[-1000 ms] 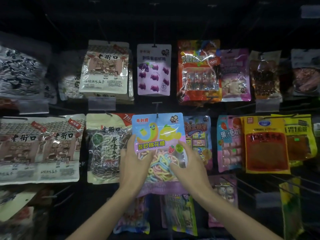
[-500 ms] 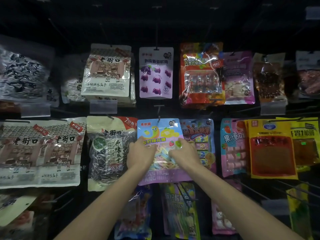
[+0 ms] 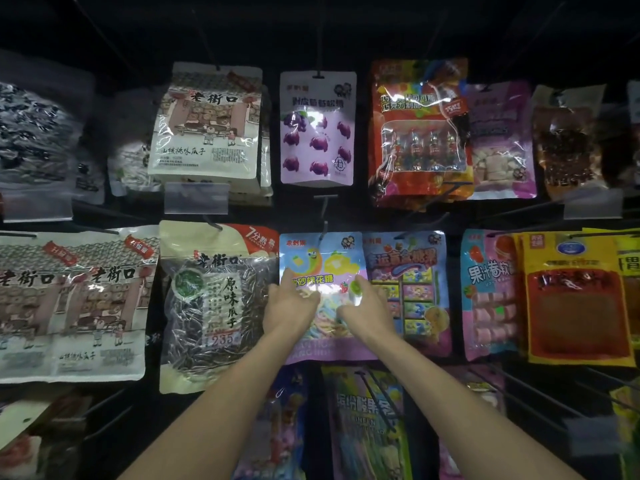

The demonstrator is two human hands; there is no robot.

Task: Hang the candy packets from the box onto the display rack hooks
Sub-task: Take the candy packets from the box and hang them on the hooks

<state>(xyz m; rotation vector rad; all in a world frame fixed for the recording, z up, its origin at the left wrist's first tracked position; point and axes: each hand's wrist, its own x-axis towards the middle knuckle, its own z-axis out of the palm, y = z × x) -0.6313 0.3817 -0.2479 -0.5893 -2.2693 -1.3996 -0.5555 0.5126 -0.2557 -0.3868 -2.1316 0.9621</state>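
A pastel candy packet (image 3: 322,258) with a yellow cartoon figure and rainbow strips hangs in the middle row of the rack. A thin wire hook (image 3: 325,216) passes through its top edge. My left hand (image 3: 289,306) lies on the packet's left half, with fingers and thumb spread over its front. My right hand (image 3: 367,308) lies on the right half in the same way. Both palms face the packet and hide its middle. The box is out of view.
Packets fill the hooks all around: sunflower seeds (image 3: 214,306) at left, a blue candy packet (image 3: 412,268) overlapping at right, purple grape gummies (image 3: 317,129) above, and more candy (image 3: 363,420) below. Clear price tag holders (image 3: 196,198) stick out from the rails.
The packet moved away from me and up onto the hook. My hands followed it in, and their hold on its sides has loosened into flat contact on its front.
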